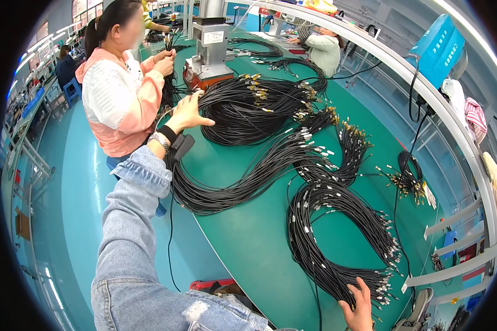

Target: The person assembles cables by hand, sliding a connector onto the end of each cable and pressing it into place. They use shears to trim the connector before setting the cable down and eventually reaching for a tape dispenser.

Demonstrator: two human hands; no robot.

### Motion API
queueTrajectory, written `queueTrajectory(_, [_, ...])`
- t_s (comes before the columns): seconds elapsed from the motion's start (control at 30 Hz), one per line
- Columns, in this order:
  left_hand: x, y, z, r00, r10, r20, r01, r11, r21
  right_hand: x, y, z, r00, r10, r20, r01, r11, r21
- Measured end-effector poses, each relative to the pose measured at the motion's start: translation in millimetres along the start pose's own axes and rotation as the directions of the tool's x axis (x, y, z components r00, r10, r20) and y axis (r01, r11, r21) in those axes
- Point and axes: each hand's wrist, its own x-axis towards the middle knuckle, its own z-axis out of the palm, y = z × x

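My left hand reaches out to the far left of the green table, thumb spread away from the fingers. Its fingertips are at the left side of a big coil of black cables with yellow and white tagged ends; whether they press on it I cannot tell. Below that hand, a long curved bundle of black cables hangs partly over the table's left edge. At the lower right my right hand has its fingers apart, beside the near end of a C-shaped bundle of black cables with white tags and metal connectors.
A grey metal press stands on the green table at the back. A person in a white and pink jacket works at the left edge, another person at the far side. A small cable coil lies right, near a curved white frame.
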Motion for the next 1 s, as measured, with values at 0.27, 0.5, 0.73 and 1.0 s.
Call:
queueTrajectory(0.27, [34.9, -53.1, 13.8, 0.894, -0.099, 0.437, 0.304, 0.851, -0.429, -8.8, 13.1, 4.4, 0.989, 0.083, 0.126, -0.097, 0.990, 0.104])
queueTrajectory(0.5, [33.3, 4.8, -25.4, 0.997, -0.036, 0.072, 0.067, 0.864, -0.500, -10.3, 10.9, 1.6, 0.986, 0.082, 0.142, -0.103, 0.983, 0.149])
queueTrajectory(0.73, [9.0, 99.9, -126.0, 0.961, 0.084, -0.264, -0.215, 0.825, -0.523, 3.5, -18.9, -3.4, 0.999, -0.023, 0.038, 0.018, 0.993, 0.115])
queueTrajectory(1.0, [-141.8, 234.8, -131.2, 0.654, 0.549, -0.521, -0.674, 0.735, -0.073, 20.0, -49.4, -7.3, 0.983, -0.062, 0.172, -0.043, 0.837, 0.546])
